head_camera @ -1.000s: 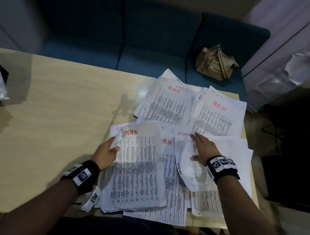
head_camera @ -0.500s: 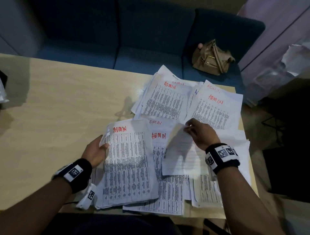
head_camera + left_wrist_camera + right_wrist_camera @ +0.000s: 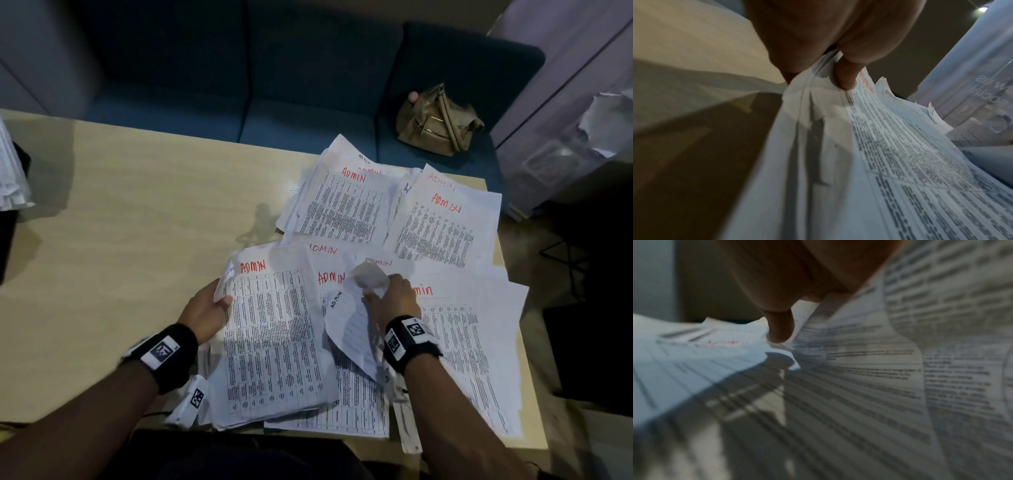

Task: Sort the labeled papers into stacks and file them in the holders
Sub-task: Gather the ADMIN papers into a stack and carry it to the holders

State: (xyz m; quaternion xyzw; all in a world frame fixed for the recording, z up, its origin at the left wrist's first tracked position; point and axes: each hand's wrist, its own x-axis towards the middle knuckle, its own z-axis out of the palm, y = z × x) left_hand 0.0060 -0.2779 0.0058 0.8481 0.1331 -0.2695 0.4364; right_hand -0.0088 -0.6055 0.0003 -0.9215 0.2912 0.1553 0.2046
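On the wooden table [image 3: 113,240], seen from the head, ADMIN-marked papers [image 3: 442,226] lie spread; the left hand [image 3: 205,310] grips a stack [image 3: 270,342] by its left edge, the right hand [image 3: 390,298] pinches a curled sheet [image 3: 349,322] just beside. Left wrist: thumb [image 3: 844,76] clamps that stack [image 3: 869,162]. Right wrist: a finger [image 3: 780,327] pinches the lifted sheet [image 3: 910,369]

blue sofa [image 3: 308,85] | tan handbag [image 3: 436,120] on seat | wooden table [image 3: 120,222] | dim light
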